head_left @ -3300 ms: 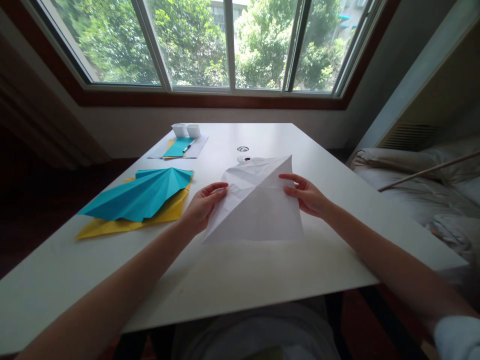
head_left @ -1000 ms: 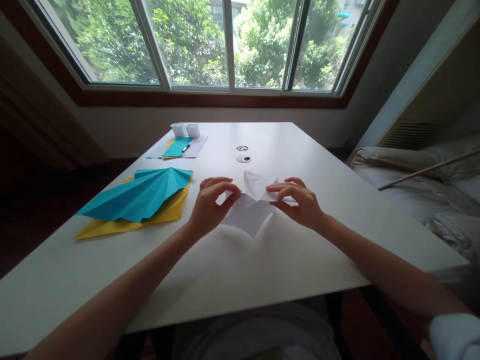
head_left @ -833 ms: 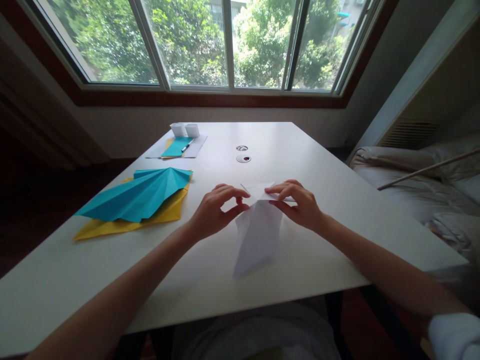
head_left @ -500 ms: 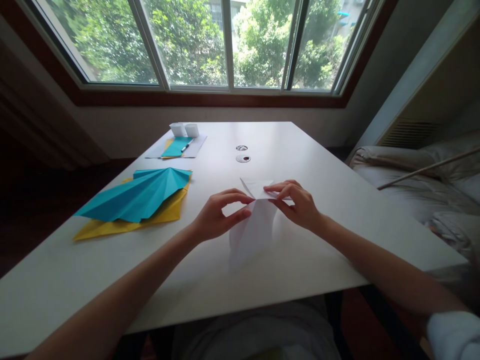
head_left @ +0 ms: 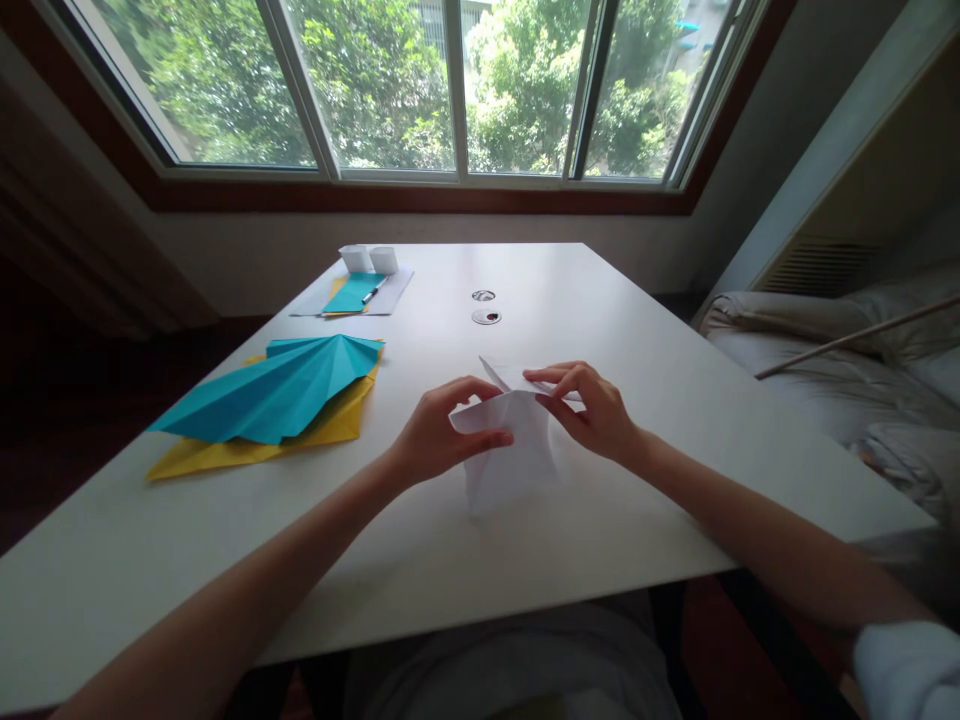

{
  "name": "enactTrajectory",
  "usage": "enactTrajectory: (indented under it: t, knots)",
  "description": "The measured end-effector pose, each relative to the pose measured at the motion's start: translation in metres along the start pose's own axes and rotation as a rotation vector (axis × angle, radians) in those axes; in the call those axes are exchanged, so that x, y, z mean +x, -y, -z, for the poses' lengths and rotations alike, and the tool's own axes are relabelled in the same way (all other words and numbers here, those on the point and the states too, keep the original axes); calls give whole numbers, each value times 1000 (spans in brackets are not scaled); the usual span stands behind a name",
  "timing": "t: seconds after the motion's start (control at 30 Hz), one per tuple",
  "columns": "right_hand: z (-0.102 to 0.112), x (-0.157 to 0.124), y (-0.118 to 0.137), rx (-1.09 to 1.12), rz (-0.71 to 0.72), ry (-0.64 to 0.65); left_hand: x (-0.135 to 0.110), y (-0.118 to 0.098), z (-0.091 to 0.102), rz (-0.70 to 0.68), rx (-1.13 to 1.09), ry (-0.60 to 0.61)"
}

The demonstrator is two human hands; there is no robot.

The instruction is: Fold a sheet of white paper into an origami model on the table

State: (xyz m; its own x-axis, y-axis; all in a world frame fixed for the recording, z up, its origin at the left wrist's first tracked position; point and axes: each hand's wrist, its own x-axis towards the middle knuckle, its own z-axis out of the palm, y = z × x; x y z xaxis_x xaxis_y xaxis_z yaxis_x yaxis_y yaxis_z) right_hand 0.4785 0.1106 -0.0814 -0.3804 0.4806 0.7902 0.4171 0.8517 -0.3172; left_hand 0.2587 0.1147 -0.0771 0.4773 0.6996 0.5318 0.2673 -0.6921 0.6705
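A partly folded sheet of white paper point(head_left: 514, 460) is held between my two hands, a little above the white table point(head_left: 637, 540). Its lower panel hangs toward me, and one pointed flap stands up at the far side. My left hand point(head_left: 442, 425) grips the left edge, with the thumb lying across the near face and the fingers behind a folded-out corner. At the upper right, my right hand point(head_left: 589, 405) pinches a crease between thumb and fingers. Part of the far side of the paper is hidden behind my right fingers.
To the left, a pleated blue paper point(head_left: 300, 385) lies over yellow paper point(head_left: 330, 430). Farther back are two small white paper boxes point(head_left: 384, 261), blue paper point(head_left: 352, 295) and a pen point(head_left: 373, 292). Two round inserts point(head_left: 486, 317) sit in the tabletop. A window point(head_left: 390, 90) is beyond.
The left corner of the white paper now folds outward over my left fingers. My left thumb has slid right across the near panel, whose bottom edge has risen slightly. My right hand barely moved.
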Motion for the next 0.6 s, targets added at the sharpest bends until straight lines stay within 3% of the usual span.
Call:
enactTrajectory:
  t: [0.13, 0.27, 0.33, 0.47, 0.6]
  knots:
    - [0, 0, 6, 113, -33, 44, 2, -3, 1, -55, 53, -83]
    - [2, 0, 13, 228, -162, 143, 4, -11, 6, -136, 310, -250]
    - [3, 0, 15, 261, -207, 190, 5, -15, 8, -147, 320, -248]
    - [4, 2, 18, 455, -271, 317, 7, -17, 7, -50, 259, -243]
    - [-1, 3, 20, 623, -477, 314, 7, -16, 4, 106, 231, -286]
